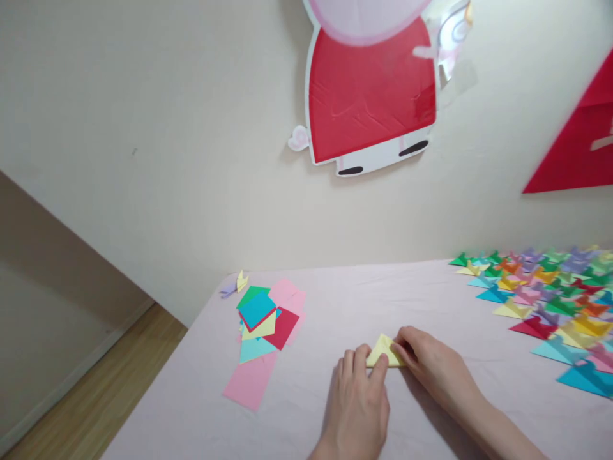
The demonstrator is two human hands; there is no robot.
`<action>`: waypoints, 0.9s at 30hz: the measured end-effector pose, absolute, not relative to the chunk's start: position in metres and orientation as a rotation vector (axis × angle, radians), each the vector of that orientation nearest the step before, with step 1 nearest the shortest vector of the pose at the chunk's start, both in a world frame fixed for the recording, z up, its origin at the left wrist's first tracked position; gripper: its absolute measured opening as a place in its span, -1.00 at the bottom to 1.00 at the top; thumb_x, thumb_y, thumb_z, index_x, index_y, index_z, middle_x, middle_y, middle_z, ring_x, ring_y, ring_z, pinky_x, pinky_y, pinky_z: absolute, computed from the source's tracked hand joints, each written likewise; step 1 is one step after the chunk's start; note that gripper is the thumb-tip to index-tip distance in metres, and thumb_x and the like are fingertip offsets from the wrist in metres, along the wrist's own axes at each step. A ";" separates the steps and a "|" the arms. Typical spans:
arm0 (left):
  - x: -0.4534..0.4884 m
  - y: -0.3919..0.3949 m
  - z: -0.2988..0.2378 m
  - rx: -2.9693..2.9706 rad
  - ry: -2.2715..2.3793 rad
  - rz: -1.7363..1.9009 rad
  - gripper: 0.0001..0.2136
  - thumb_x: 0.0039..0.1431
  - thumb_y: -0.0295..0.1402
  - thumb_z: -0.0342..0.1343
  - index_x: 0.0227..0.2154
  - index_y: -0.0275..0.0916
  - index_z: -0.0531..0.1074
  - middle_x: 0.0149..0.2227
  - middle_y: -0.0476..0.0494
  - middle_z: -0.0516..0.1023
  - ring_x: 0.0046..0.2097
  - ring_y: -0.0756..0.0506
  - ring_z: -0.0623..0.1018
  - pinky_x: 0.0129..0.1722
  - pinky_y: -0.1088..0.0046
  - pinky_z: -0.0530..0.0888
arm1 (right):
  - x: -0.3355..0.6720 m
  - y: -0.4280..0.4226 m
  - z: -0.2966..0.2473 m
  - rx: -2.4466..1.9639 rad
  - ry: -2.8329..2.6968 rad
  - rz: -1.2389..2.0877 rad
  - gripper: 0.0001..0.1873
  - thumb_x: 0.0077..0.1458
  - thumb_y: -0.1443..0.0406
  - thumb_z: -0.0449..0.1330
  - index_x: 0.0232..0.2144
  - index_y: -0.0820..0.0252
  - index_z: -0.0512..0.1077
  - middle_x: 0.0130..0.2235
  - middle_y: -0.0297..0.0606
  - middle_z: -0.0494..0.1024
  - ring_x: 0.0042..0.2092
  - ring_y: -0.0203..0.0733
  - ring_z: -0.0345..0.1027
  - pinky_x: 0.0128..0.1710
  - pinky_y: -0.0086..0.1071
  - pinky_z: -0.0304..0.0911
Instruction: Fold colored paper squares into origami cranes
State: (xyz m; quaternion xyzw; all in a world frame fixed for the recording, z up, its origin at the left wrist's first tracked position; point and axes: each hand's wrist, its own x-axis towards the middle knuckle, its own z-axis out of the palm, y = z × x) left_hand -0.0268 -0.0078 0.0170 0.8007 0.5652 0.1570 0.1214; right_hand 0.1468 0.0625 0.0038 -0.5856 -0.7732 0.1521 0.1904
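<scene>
A small piece of pale yellow origami paper (382, 348), folded to a triangle with its peak pointing away from me, lies on the table. My left hand (358, 399) holds it down, the index finger at its left corner and the thumb on its front edge. At the right corner, my right hand (428, 360) grips the paper between thumb and curled fingers. The tips of the right fingers are partly hidden.
Loose coloured paper squares, such as a pink sheet (251, 382) and a blue one (257, 309), lie left. Two small folded pieces, yellow (242, 281) and purple (228, 291), sit at the table's back-left corner. Rows of folded paper birds (588, 377) fill the right. A wall (191, 160) stands behind.
</scene>
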 end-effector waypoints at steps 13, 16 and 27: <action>-0.026 -0.008 0.009 2.452 1.682 0.422 -0.45 0.17 -0.55 -0.03 0.23 -0.09 0.21 0.18 -0.21 0.28 0.05 -0.26 0.34 0.02 0.13 0.40 | 0.141 0.065 0.005 -1.691 -2.209 0.267 -0.79 0.22 0.28 0.04 -0.43 0.13 0.41 -0.38 -0.24 0.54 -0.30 -0.09 0.42 -0.32 -0.32 0.19; -0.025 -0.007 0.005 2.525 1.676 0.384 -0.44 0.18 -0.52 0.01 0.25 -0.09 0.20 0.20 -0.21 0.28 0.05 -0.28 0.34 0.00 0.10 0.40 | 0.140 0.065 0.004 -1.694 -2.224 0.262 -0.79 0.23 0.30 0.04 -0.43 0.14 0.40 -0.37 -0.25 0.54 -0.28 -0.08 0.42 -0.31 -0.31 0.19; -0.023 -0.002 -0.003 2.592 1.672 0.321 -0.50 0.19 -0.43 0.06 0.21 -0.14 0.27 0.19 -0.18 0.35 0.01 -0.29 0.36 -0.04 0.08 0.40 | 0.138 0.066 -0.004 -1.621 -2.217 0.151 -0.80 0.22 0.34 0.04 -0.46 0.13 0.36 -0.40 -0.26 0.52 -0.32 -0.12 0.40 -0.32 -0.31 0.17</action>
